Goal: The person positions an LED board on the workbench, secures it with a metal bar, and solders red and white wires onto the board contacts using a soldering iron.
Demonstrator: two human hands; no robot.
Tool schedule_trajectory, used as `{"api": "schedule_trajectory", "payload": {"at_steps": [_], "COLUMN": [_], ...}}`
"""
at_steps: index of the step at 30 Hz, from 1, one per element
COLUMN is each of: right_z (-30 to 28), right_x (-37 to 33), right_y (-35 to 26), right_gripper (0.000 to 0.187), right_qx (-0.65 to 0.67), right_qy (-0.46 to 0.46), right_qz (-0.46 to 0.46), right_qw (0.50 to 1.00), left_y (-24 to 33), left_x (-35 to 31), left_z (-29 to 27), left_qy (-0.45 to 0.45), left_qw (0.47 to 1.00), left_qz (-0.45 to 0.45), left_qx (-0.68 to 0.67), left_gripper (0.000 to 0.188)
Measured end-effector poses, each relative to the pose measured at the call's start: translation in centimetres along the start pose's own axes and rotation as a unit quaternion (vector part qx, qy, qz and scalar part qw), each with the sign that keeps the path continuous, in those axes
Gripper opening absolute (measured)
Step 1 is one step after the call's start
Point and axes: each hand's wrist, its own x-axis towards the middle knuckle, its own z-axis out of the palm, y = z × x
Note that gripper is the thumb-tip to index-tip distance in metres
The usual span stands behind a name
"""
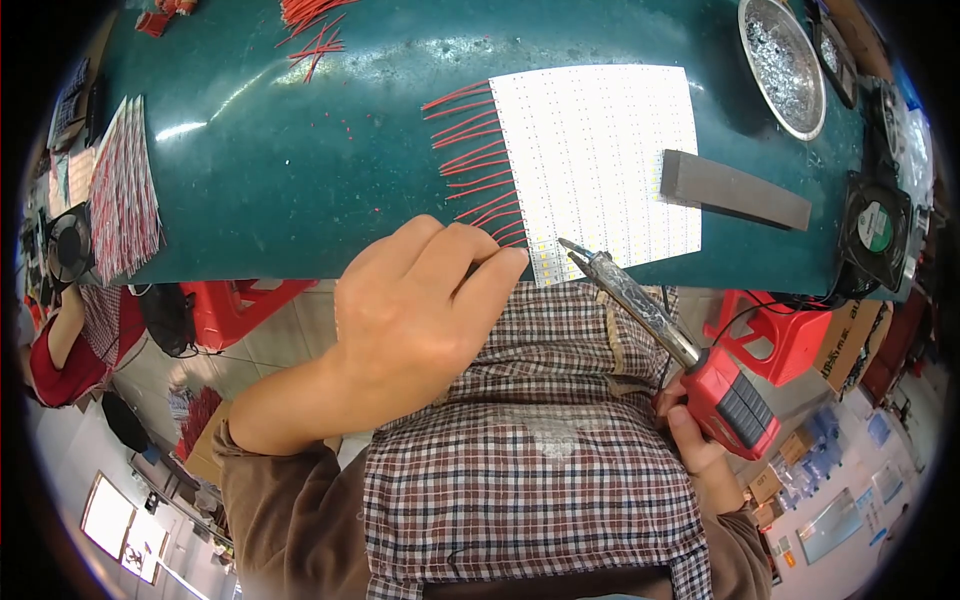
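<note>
My left hand (420, 290) is closed in a pinch on a red wire at the lower left corner of the white LED board sheet (600, 160); its fingers hide most of that wire. Thin red wires (465, 158) stick out in a row from the sheet's left edge. My right hand (690, 430) grips a soldering iron (735, 405) by its red and black handle. The iron's metal barrel slants up to the left, and its dark tip is over the sheet's lower edge, close to my left fingertips. Whether the tip touches the sheet, I cannot tell.
A grey metal bar (735, 190) rests on the sheet's right side. Behind it stands a metal bowl (783, 70) with silvery scraps. Loose red wires (318, 48) lie at the far edge, red-white wire bundles (127, 195) at left. A fan (875, 228) stands right; another person's arm (65, 330) shows left.
</note>
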Motion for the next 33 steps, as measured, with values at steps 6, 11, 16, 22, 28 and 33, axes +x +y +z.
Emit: {"api": "schedule_trajectory", "payload": {"at_steps": [6, 11, 16, 22, 28, 33], "right_z": [0.0, -0.1, 0.1, 0.2, 0.1, -0.1], "right_x": [-0.5, -0.4, -0.4, -0.4, -0.5, -0.2], "right_y": [0.7, 1.0, 1.7, 2.0, 2.2, 1.3], "right_gripper": [0.017, 0.022, 0.024, 0.024, 0.023, 0.019], "right_qx": [0.003, 0.024, 0.014, 0.015, 0.021, 0.036], "right_qy": [-0.002, -0.038, -0.033, -0.039, -0.048, -0.035], "right_qz": [-0.005, 0.017, -0.015, -0.02, -0.015, -0.003], "right_qw": [1.0, 0.999, 0.999, 0.999, 0.999, 0.999], "left_y": [0.2, 0.2, 0.5, 0.6, 0.6, 0.6], "left_x": [0.1, -0.1, -0.1, -0.2, -0.1, -0.2], "left_z": [0.7, 0.9, 1.3, 1.3, 1.3, 1.4], "left_qy": [0.023, 0.024, 0.034, 0.038, 0.039, 0.04], "left_qw": [1.0, 1.0, 0.999, 0.999, 0.999, 0.999], "left_qz": [0.004, -0.002, 0.0, 0.0, 0.005, 0.007], "left_qx": [0.0, 0.01, 0.022, 0.02, 0.022, 0.022], "left_gripper": [0.033, 0.031, 0.031, 0.032, 0.032, 0.032]}}
